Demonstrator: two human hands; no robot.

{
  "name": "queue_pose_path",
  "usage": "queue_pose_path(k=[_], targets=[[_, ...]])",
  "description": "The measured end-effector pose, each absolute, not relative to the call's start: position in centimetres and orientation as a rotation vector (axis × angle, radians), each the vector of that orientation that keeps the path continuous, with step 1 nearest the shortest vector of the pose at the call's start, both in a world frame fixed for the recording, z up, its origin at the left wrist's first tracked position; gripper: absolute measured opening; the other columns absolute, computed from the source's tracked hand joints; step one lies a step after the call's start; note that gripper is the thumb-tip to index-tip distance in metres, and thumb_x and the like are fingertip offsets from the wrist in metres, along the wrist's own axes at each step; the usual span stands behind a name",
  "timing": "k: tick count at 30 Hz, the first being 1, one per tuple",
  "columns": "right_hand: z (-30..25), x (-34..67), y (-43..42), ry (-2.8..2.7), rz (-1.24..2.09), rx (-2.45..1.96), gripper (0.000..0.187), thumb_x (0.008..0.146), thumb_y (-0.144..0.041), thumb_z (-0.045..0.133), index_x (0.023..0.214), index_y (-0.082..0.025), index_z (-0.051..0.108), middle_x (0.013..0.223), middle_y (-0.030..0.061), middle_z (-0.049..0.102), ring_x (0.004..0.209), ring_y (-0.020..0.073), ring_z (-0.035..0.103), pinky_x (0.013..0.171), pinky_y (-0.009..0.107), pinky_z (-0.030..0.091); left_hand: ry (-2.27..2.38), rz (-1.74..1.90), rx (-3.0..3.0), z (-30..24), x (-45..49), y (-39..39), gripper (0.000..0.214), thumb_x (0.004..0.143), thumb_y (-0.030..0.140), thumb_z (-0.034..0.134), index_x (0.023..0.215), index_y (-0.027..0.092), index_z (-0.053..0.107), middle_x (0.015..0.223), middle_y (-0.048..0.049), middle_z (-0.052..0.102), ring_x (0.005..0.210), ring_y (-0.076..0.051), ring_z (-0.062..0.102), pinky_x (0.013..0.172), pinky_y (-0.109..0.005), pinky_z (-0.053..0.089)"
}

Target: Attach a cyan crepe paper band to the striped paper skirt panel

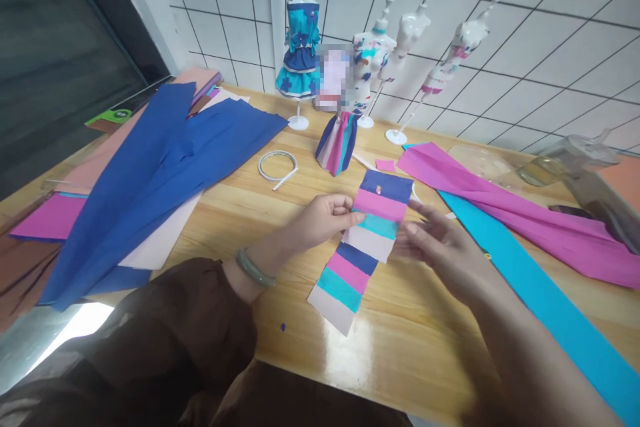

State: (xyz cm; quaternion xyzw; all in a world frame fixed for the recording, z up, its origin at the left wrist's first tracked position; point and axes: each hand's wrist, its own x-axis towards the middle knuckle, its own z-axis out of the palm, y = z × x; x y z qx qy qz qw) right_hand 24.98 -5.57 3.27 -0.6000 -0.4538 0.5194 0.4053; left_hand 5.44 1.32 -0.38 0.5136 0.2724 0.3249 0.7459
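brown sleeve leads to left hand, pinching the striped paper strip at its edge to steady it; right hand opposite seems open, fingers only touching.

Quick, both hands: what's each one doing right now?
Left hand: closed, pinching the left edge of the striped paper strip.
Right hand: open, fingers at the strip's right edge; grip cannot be told.
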Motion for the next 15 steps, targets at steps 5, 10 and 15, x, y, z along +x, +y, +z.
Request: queue_pose_path(k=[5,10,15], targets=[[1.4,23.4,-6.3,-1.112,1.347,-1.537,0.092,0.062,-0.043,0.077,0.137,-0.016,0.031,0.075,0.0034,0.067,0.07,0.0192,0.063,0.065,0.033,0.051,0.647,0.734,1.156,-0.7,5.7,1.5,0.034,0.07,0.041,0.068,0.078,0.012,0.055,0.058,0.0033,0.056,0.049,-0.006,0.049,0.05,-0.019,0.039],[0.7,22.8,-6.2,-1.068,1.22,-1.568,0.092,0.061,-0.038,0.077,0.137,-0.014,0.031,0.063,-0.003,0.061,0.056,0.0137,0.057,0.055,0.027,0.047,0.623,0.66,1.45,-1.0,5.5,1.4,0.027,0.08,0.038,0.058,0.089,0.012,0.057,0.071,0.0009,0.055,0.062,-0.008,0.051,0.056,-0.02,0.039],[-0.1,23.2,-6.1,-1.077,1.135,-1.614,0.087,0.063,-0.04,0.074,0.136,-0.015,0.032,0.062,-0.0033,0.059,0.051,0.0134,0.054,0.045,0.025,0.042,0.689,0.591,1.828,-1.1,5.2,1.8,0.02,0.081,0.029,0.054,0.095,0.016,0.057,0.068,0.0047,0.046,0.059,-0.007,0.042,0.054,-0.02,0.034]])
